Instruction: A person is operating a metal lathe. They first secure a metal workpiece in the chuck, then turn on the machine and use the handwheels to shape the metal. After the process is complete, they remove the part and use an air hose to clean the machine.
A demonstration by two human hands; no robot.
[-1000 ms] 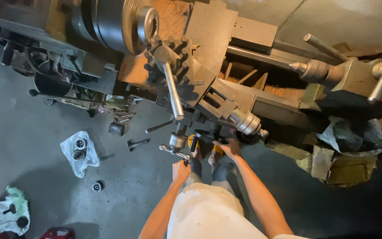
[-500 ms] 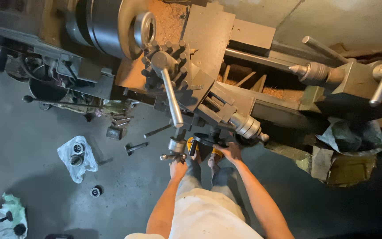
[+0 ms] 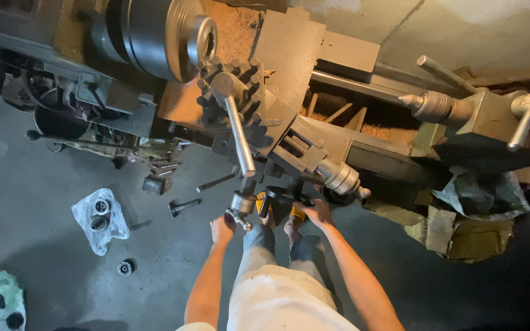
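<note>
We find both hands at the front apron of a metal lathe (image 3: 314, 73). The left hand (image 3: 221, 230) is curled around the small crank handle (image 3: 239, 216) just below the carriage; the right hand (image 3: 318, 212) is closed on the rim of the dark handwheel (image 3: 286, 196) beside it. We judge both controls rigid steel, heavy to turn, possibly oily and slippery, so best gripped at knob and rim. The long tool-post lever (image 3: 239, 132) stands untouched above. Bagged bearings (image 3: 98, 214) and loose tools (image 3: 182, 205) lie on the floor (image 3: 32, 184).
</note>
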